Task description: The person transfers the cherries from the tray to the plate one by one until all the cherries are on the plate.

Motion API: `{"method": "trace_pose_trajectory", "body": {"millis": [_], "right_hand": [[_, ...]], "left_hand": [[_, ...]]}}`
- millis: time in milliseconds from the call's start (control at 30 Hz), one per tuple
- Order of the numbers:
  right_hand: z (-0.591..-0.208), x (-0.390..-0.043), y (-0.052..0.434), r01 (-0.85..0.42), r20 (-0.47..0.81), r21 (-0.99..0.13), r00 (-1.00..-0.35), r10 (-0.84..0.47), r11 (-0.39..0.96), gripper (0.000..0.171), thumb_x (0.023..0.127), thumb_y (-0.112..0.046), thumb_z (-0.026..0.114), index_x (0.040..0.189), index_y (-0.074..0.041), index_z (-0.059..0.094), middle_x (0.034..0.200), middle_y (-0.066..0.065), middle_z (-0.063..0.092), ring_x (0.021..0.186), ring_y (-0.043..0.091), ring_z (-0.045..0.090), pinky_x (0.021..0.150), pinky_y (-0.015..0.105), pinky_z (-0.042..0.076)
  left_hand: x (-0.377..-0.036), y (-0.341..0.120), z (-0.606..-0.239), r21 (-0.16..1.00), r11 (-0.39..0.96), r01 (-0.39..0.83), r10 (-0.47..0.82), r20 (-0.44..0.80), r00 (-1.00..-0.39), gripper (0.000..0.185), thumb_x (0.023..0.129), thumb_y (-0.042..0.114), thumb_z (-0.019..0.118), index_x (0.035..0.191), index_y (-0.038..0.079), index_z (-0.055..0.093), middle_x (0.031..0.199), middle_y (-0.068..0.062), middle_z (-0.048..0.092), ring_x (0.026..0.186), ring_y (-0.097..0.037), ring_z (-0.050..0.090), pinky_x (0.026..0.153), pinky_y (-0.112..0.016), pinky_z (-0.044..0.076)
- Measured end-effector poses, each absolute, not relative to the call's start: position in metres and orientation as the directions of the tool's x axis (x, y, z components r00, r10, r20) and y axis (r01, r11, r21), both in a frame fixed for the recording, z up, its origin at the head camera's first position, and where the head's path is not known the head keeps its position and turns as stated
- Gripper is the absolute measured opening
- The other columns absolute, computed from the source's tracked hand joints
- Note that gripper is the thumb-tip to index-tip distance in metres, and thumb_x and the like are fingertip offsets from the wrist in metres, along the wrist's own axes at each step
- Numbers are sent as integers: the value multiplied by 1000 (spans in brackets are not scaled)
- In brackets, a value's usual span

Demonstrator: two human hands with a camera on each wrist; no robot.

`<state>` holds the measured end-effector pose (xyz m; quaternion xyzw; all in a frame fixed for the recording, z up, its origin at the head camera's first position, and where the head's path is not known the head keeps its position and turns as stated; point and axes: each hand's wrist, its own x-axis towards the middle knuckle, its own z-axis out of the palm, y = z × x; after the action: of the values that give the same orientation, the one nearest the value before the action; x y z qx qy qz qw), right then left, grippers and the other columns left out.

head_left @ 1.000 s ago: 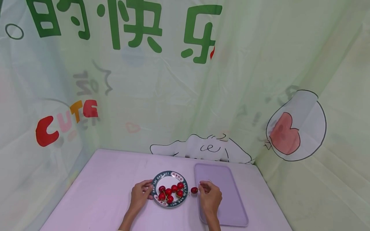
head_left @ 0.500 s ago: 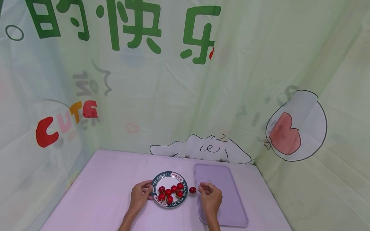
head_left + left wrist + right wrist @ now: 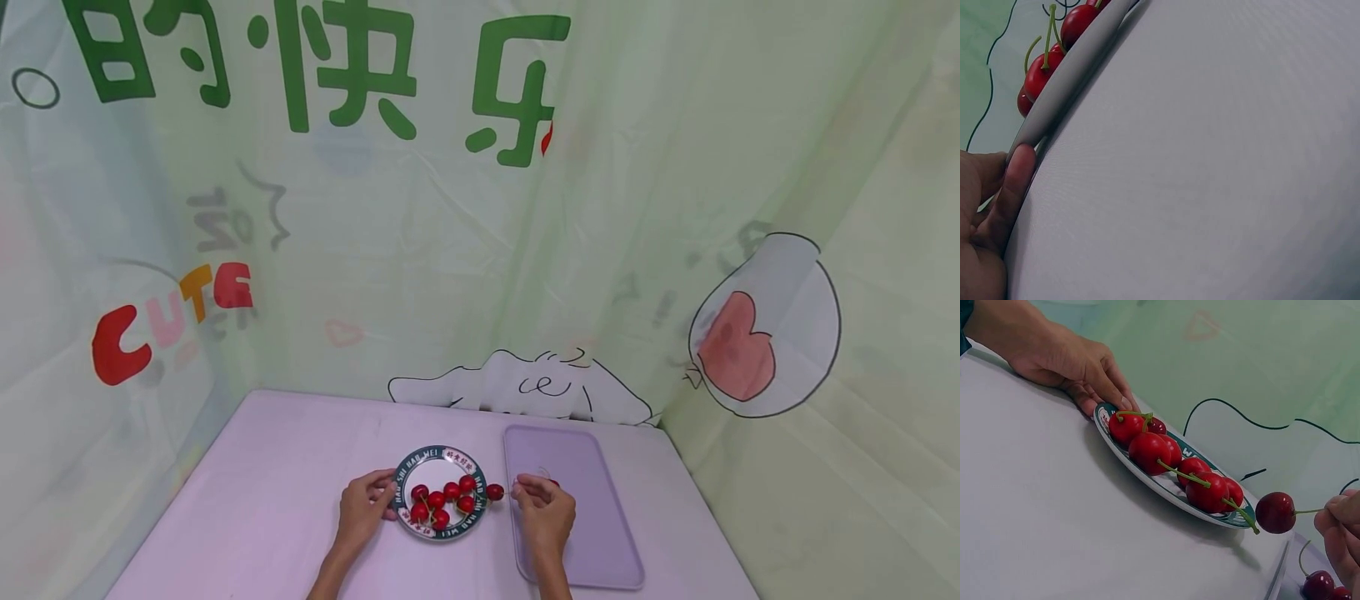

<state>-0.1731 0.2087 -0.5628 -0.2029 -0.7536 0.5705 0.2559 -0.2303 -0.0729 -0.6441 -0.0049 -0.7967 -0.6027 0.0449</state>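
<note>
Cherry [image 3: 1275,512] stem level, fruit toward plate [image 3: 1166,485] | right hand [image 3: 545,510] pinches stem | left hand [image 3: 362,508] grips plate rim

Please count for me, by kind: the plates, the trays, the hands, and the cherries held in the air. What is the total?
plate: 1
tray: 1
hands: 2, left hand and right hand
held cherry: 1
Total: 5
</note>
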Motion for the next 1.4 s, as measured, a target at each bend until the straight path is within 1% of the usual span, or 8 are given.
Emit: {"method": "trace_pose_trajectory", "body": {"millis": [300, 467, 633, 900, 1133, 1300, 1400], "right_hand": [[-567, -175, 207, -9, 89, -990, -803, 589, 138, 15, 91, 9, 81, 105, 7, 81, 93, 19, 82, 70, 10, 77, 66, 14, 63], [-569, -176, 206, -22, 88, -993, -803, 589, 119, 16, 92, 9, 81, 107, 6, 81, 93, 17, 82, 70, 11, 77, 67, 16, 64], [-573, -177, 205, -58, 102, -994, -813, 574, 93, 17, 91, 10, 81, 108, 8, 81, 96, 23, 81, 70, 11, 77, 66, 18, 64], [-583, -180, 205, -62, 105, -994, -820, 563, 95, 16, 91, 8, 82, 106, 5, 81, 93, 18, 82, 71, 13, 78, 67, 23, 66], [-587, -181, 203, -69, 101, -995, -823, 560, 79, 16, 92, 6, 82, 107, 7, 80, 90, 14, 82, 72, 15, 79, 65, 21, 65], [-590, -182, 201, -97, 113, -994, -831, 545, 59, 18, 91, 7, 83, 108, 8, 80, 91, 17, 82, 71, 14, 79, 65, 22, 66], [-591, -183, 199, -107, 115, -993, -844, 524, 46, 17, 91, 6, 83, 108, 7, 81, 93, 18, 83, 73, 15, 80, 66, 23, 66]], "left_hand": [[-230, -73, -643, 959, 274, 67, -50, 83, -995, 33, 105, 5, 70, 138, 2, 72, 111, -15, 76, 60, -13, 71, 59, -23, 63], [-229, -73, -642, 961, 269, 64, -44, 79, -996, 33, 105, 5, 69, 138, 1, 71, 111, -15, 76, 61, -13, 70, 59, -23, 64], [-230, -73, -642, 963, 263, 59, -45, 73, -996, 33, 106, 6, 70, 139, 2, 72, 111, -15, 75, 62, -13, 70, 59, -23, 64], [-230, -73, -643, 963, 265, 50, -57, 68, -996, 33, 105, 6, 70, 138, 4, 72, 111, -14, 75, 61, -13, 70, 59, -23, 63], [-229, -73, -643, 962, 265, 63, -58, 81, -995, 33, 105, 5, 71, 138, 1, 72, 110, -16, 76, 59, -13, 70, 59, -22, 63], [-228, -73, -644, 961, 270, 66, -55, 84, -995, 34, 105, 5, 70, 138, 1, 71, 111, -16, 76, 61, -13, 70, 59, -24, 64], [-229, -73, -645, 959, 275, 63, -60, 82, -995, 33, 106, 7, 70, 138, 4, 72, 112, -14, 76, 62, -12, 70, 60, -23, 63]]}}
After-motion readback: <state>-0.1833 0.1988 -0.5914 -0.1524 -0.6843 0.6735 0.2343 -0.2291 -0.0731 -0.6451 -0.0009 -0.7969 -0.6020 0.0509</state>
